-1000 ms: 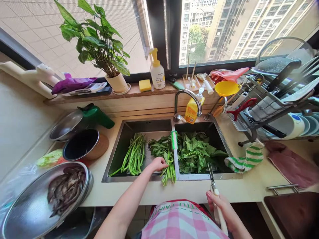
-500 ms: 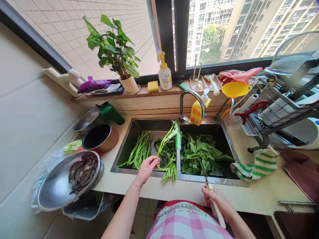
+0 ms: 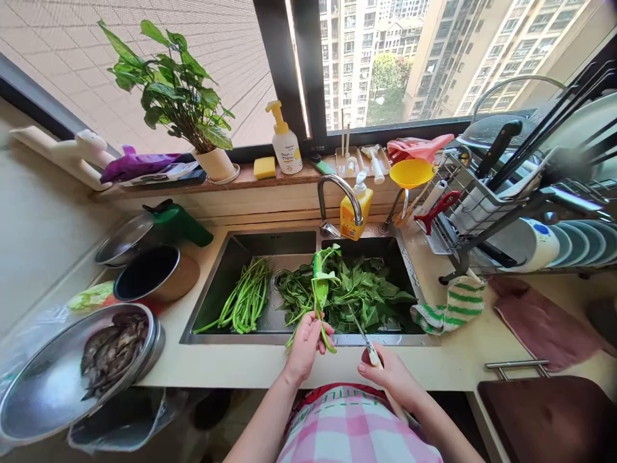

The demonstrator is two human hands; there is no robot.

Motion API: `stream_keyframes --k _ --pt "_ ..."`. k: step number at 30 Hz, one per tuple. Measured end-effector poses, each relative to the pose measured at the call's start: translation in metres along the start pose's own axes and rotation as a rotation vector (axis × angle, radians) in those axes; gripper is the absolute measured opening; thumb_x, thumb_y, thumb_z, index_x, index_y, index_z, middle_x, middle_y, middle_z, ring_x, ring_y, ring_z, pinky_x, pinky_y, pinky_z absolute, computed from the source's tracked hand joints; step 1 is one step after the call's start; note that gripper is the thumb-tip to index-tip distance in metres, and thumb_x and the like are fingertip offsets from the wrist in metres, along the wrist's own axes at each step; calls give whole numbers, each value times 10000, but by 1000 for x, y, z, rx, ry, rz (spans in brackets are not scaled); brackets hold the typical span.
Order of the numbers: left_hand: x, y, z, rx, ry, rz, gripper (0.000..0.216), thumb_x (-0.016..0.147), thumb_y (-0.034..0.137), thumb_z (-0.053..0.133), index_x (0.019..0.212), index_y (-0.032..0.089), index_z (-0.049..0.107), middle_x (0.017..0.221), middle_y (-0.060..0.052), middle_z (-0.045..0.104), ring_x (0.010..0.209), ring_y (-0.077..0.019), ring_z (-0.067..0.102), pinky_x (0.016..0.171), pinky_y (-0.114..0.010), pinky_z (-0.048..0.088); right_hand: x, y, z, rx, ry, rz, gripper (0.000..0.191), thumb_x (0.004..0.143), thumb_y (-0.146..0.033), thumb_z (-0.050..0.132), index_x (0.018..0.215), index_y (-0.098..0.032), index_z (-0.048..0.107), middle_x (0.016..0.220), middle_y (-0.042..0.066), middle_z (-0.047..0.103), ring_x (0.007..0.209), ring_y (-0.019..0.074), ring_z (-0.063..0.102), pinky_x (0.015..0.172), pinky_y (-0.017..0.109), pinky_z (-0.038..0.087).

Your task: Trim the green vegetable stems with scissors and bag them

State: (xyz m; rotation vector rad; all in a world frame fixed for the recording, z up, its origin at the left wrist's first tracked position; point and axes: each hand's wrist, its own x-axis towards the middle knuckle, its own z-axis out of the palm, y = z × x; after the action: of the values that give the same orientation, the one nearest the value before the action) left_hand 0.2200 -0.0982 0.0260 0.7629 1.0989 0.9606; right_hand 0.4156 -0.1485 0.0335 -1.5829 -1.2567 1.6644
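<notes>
My left hand [image 3: 304, 344] is closed around a leafy green stalk [image 3: 319, 289], held upright over the front edge of the double sink [image 3: 250, 240]. My right hand [image 3: 388, 372] grips a pair of scissors [image 3: 362, 329] by the pale handle, blades pointing up toward the stalk. A pile of trimmed green stems [image 3: 243, 301] lies in the left basin. Loose leaves [image 3: 366, 292] fill the right basin and spill over the divider.
A metal bowl of dark pieces [image 3: 77, 366] sits at the left, with a pot [image 3: 154, 273] and lid behind it. A faucet [image 3: 340, 199], soap bottles and a potted plant [image 3: 178, 96] stand behind the sink. A dish rack [image 3: 520, 199] and striped cloth [image 3: 453, 305] lie to the right.
My left hand lifted one stalk off the pile and brought it toward me over the sink's front edge. My right hand with the scissors moved left, closer to the stalk.
</notes>
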Motion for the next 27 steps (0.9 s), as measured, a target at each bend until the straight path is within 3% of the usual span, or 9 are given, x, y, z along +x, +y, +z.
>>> stream_keyframes --k 4,7,10,13,20,23,27 --pt "-9 -5 18 38 -46 17 321 844 459 549 957 194 408 742 -10 648 550 -97 601 434 -162 383 12 -17 -6 -93 105 -83 224 686 -382 584 742 -193 478 682 -14 500 650 157 428 612 279 343" --pt "-16 -4 23 31 -16 23 331 824 475 565 940 198 425 812 -22 646 562 -102 599 473 -193 441 22 -30 -5 -162 16 -94 187 675 -333 596 751 -196 493 664 -27 507 627 146 426 583 259 334" --pt "-23 -1 19 22 130 43 358 786 499 591 937 197 474 933 -39 610 646 -125 611 531 -233 499 26 -38 1 -233 -87 -50 133 651 -256 585 733 -198 496 658 -33 516 614 138 427 563 244 325" --pt "-34 -1 8 41 312 78 376 755 515 605 934 194 526 904 -38 582 770 -168 600 555 -241 512 27 -41 11 -291 -167 -45 124 645 -242 574 693 -204 466 646 -34 503 615 139 419 565 241 323" --pt "-77 -2 -52 99 659 312 288 813 434 577 959 186 580 791 -10 592 687 -125 548 593 -217 482 25 -53 57 -475 -420 -127 132 645 -261 610 734 -209 527 698 -17 595 632 163 488 568 252 325" --pt "-106 2 -89 148 783 367 284 819 421 577 979 187 586 842 -23 603 690 -129 561 616 -230 496 22 -60 98 -600 -480 -135 160 639 -297 642 704 -204 530 677 -6 609 618 166 499 552 257 313" --pt "-151 4 -143 168 932 413 339 805 444 587 1032 191 582 918 -48 601 745 -156 577 642 -254 524 20 -74 175 -806 -547 -207 192 628 -335 658 691 -188 551 658 25 627 579 163 502 506 263 271"
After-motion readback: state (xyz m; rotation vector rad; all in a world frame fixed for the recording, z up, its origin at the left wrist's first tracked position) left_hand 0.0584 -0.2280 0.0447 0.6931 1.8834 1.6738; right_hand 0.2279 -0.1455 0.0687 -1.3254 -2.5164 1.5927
